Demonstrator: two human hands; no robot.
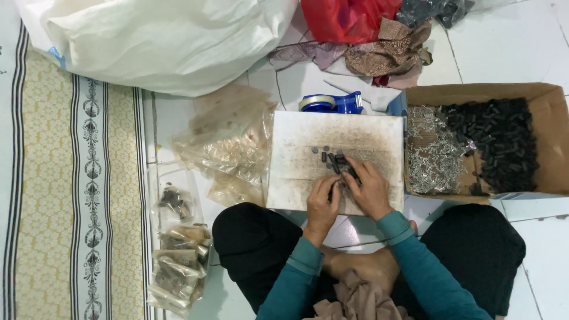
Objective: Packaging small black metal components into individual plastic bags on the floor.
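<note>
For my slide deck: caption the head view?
Both hands sort small dark pieces on a worn board beside a cardboard box.

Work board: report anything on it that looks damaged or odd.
The board is stained brown and speckled across its white surface, darkest along the top. Small dark pieces lie loose by both hands. Nothing looks spilled.
</note>
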